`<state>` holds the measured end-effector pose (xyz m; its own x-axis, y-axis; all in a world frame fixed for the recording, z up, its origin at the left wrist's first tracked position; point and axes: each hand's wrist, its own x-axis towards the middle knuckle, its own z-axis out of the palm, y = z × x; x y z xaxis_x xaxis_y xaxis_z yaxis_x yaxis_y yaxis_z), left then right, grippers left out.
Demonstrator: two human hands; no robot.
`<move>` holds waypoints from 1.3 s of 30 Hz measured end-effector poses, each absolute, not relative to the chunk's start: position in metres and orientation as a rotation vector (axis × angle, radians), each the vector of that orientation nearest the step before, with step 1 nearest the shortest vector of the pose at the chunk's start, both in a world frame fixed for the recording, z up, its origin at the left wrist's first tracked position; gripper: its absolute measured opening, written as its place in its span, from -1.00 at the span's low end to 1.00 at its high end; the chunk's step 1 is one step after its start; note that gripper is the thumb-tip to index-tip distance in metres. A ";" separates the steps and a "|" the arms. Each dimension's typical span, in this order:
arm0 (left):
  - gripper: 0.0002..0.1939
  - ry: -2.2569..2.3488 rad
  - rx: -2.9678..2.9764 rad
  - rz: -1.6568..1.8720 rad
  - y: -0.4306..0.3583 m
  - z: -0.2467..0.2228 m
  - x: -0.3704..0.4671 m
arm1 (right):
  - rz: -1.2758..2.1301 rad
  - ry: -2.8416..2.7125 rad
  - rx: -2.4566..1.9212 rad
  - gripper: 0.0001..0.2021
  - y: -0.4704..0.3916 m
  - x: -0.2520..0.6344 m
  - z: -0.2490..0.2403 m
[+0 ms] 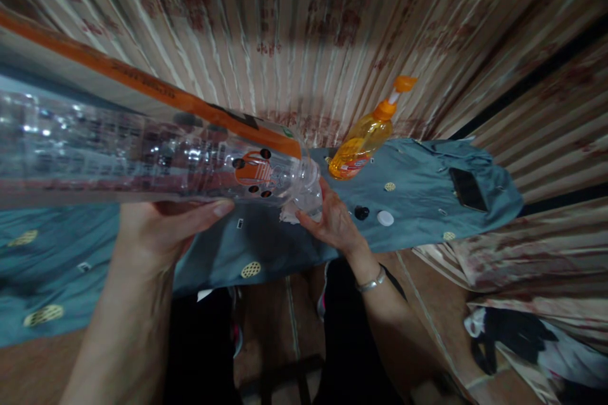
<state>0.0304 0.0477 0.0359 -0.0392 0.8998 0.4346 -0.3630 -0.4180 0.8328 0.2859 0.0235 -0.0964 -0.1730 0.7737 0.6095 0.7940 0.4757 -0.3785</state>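
Note:
A large clear plastic bottle [142,155] with an orange label lies sideways across the left of the view, its neck pointing right. My left hand [166,224] holds it from below near the middle. My right hand [332,218] grips the bottle's neck end, with something white and crumpled [289,214] under the fingers. A metal bracelet [371,281] is on my right wrist. The bottle is held above a table covered with a blue cloth [418,196].
An orange pump bottle of liquid [363,139] stands on the cloth. A white cap [385,218] and a small dark cap [361,212] lie near my right hand. A dark phone [468,190] lies further right. Striped curtains hang behind. Dark clothing [503,332] lies on the floor.

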 end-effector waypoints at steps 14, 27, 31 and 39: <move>-0.23 0.745 1.277 1.658 0.045 0.040 0.033 | -0.058 -1.950 -1.307 -0.09 0.024 0.285 -0.096; -0.13 0.723 1.251 1.661 0.047 0.039 0.033 | 0.034 -1.944 -1.381 -0.10 0.023 0.284 -0.093; -0.18 0.715 1.286 1.663 0.047 0.037 0.032 | 0.022 -1.949 -1.371 -0.11 0.023 0.284 -0.093; -0.20 0.749 1.329 1.637 0.046 0.039 0.033 | -0.015 -1.955 -1.325 -0.11 0.023 0.285 -0.095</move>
